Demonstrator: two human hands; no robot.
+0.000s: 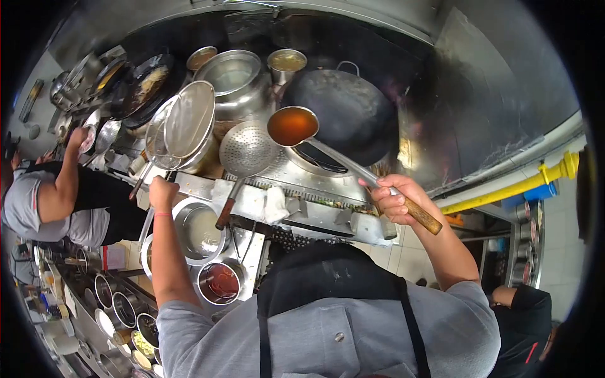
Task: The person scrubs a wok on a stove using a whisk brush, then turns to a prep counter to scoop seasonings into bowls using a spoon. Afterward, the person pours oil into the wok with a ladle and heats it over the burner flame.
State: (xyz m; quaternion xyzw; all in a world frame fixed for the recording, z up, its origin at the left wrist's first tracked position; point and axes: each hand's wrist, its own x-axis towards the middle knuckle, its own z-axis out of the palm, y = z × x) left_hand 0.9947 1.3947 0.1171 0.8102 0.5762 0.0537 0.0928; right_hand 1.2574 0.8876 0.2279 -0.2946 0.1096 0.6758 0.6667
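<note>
My right hand [401,199] is wrapped round the handle of a long ladle [372,176], whose bowl holds reddish-brown liquid [293,125]. The bowl hangs level beside the near left side of a large dark wok [340,113] on the stove. My left hand [163,191] is closed below a round fine-mesh strainer [190,119], apparently gripping its handle, which the fist mostly hides. The strainer is tilted beside a tall metal pot [242,104]. Between my hands lies a perforated skimmer [248,148] with a wooden handle.
Two pots of liquid [288,60] [201,58] stand at the back. A pot of cloudy liquid [200,233] and one of red sauce [220,281] stand low at left. Another person [50,201] works at left; a dark sleeve [523,327] shows at right. A yellow pipe [510,188] runs along the right.
</note>
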